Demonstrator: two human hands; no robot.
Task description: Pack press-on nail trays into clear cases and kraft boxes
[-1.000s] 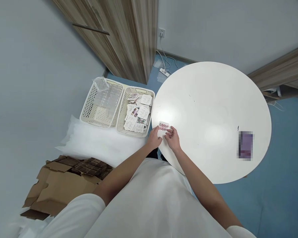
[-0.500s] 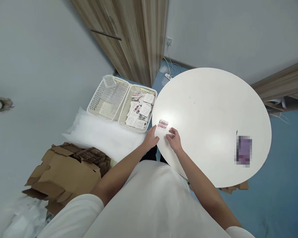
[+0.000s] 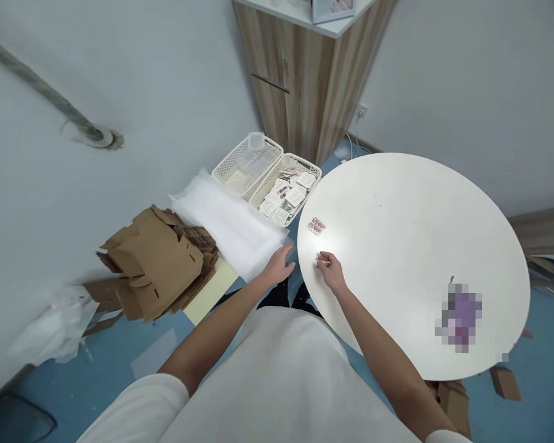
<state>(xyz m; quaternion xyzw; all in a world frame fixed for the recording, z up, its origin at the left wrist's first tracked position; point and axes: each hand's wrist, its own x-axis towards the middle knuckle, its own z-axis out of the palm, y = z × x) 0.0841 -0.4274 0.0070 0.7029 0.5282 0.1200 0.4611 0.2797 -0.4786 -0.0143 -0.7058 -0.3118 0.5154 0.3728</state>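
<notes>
A small card [image 3: 316, 226] printed with rows of reddish shapes lies flat near the left edge of the round white table [image 3: 410, 246]. My left hand [image 3: 277, 267] hovers just off that edge, thumb and fingers apart, holding nothing. Over the tabletop, a little below the card, my right hand [image 3: 331, 271] has its fingers loosely bent and apart; nothing shows in it. Neither hand touches the card.
Beyond my left hand stand a white basket [image 3: 313, 169] of similar cards and another basket [image 3: 277, 146] with clear plastic boxes. White foam sheets [image 3: 231, 224] and flattened cardboard boxes [image 3: 154, 264] lie left. A blurred purple item [image 3: 464, 317] rests on the table's right side.
Both hands have drawn back from the card, which stays on the table; the left hand has left the table edge. My view has shifted, showing more cabinet and floor.
</notes>
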